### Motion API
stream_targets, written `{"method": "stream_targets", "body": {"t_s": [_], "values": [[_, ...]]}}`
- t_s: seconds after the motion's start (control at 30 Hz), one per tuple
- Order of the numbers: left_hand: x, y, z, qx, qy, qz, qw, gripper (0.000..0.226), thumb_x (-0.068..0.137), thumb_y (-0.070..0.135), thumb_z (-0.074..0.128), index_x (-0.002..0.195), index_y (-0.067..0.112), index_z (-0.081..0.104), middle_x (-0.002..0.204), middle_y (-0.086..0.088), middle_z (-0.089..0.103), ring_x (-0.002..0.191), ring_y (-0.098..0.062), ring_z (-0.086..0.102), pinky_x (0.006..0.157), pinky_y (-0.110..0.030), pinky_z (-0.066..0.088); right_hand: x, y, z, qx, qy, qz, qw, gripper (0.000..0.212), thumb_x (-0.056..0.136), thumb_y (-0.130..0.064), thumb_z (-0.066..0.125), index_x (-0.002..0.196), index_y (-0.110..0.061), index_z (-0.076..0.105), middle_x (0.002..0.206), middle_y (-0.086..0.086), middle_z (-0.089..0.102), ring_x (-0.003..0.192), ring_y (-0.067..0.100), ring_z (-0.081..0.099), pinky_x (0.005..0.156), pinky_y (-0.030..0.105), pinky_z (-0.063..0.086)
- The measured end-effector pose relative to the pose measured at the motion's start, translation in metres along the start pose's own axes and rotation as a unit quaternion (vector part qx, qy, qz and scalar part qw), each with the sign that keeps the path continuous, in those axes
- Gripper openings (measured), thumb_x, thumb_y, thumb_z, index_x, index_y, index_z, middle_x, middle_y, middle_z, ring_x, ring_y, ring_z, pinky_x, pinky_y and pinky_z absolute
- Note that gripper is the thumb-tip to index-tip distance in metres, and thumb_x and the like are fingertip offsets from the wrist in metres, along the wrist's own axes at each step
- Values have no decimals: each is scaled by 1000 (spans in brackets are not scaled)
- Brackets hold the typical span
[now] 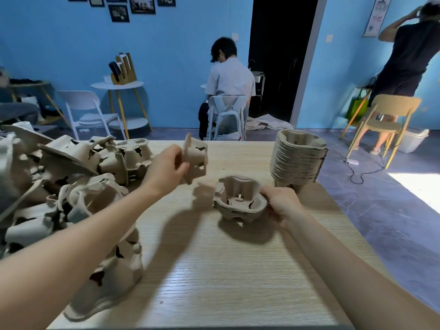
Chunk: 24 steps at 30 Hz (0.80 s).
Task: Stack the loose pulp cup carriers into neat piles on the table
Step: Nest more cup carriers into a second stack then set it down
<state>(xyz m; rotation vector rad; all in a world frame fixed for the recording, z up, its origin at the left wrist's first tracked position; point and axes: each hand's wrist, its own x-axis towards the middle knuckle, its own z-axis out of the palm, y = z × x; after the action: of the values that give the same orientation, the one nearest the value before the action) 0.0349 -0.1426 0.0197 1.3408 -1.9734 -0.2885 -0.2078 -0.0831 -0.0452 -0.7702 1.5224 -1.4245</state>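
A jumbled heap of loose carriers [71,177] fills the left side of the frame, spilling from the upper left down to the lower left of a pale wood-grain table [214,270]. They are moulded grey-beige paper pulp, matte and rough-looking, with rounded cup wells, thin flared rims and dark cut-outs.

Just left of centre, the left hand [164,170] is raised above the table, fingers and thumb pinching one single carrier [194,159] by its thin edge, tilted on its side.

Right of centre, a short pile [238,203] of a few nested carriers sits upright on the table. The right hand [283,203] grips its right rim, fingers curled around the edge.

In the upper right of the table stands a tall pile [298,157], neatly nested, well apart from the hands.

These carriers are probably very light and fairly stiff, yet easy to crush or tear at the rim. The rim seems the natural place to hold; the rough surface should resist slipping.
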Motion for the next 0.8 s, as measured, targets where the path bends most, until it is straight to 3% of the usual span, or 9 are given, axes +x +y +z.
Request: {"method": "stream_targets", "body": {"t_s": [0.2, 0.43, 0.57, 0.67, 0.8], "values": [[-32, 13, -6, 130, -83, 118, 981, 7, 90, 18, 57, 86, 16, 51, 91, 5, 45, 81, -17, 46, 71, -32, 40, -8, 1, -4, 28, 26, 14, 999, 34, 80, 1, 62, 52, -13, 47, 47, 6, 40, 41, 17, 39, 49, 24, 32], [-55, 13, 9, 164, -131, 160, 964, 18, 91, 33, 56, 99, 17, 60, 100, 6, 48, 81, -12, 47, 69, -27, 41, -14, 3, -14, 11, 21, 20, 1000, 33, 79, -3, 65, 51, -12, 50, 56, 8, 42, 55, 20, 42, 62, 34, 34], [-65, -6, 11, 170, -180, 168, 954, 22, 92, 34, 54, 102, 16, 62, 113, 4, 53, 95, -18, 58, 77, -38, 50, -16, 3, -17, 3, 30, 29, 999, 49, 79, -6, 68, 32, -12, 52, 52, 8, 45, 56, 20, 44, 71, 37, 36], [-64, -9, 6, 184, -152, 160, 958, 18, 93, 26, 53, 100, 14, 63, 108, -1, 57, 94, -23, 58, 76, -41, 49, -20, -1, -15, 2, 35, 36, 999, 42, 79, -6, 68, 40, -12, 52, 53, 9, 46, 55, 21, 45, 72, 37, 37], [-55, 4, -8, 125, -48, 185, 974, 12, 91, 12, 56, 94, 9, 67, 90, -3, 59, 79, -26, 59, 68, -42, 49, -23, -5, -13, -7, 31, 39, 999, 25, 80, -8, 67, 58, -10, 56, 66, 14, 51, 65, 25, 51, 70, 37, 42]]}}
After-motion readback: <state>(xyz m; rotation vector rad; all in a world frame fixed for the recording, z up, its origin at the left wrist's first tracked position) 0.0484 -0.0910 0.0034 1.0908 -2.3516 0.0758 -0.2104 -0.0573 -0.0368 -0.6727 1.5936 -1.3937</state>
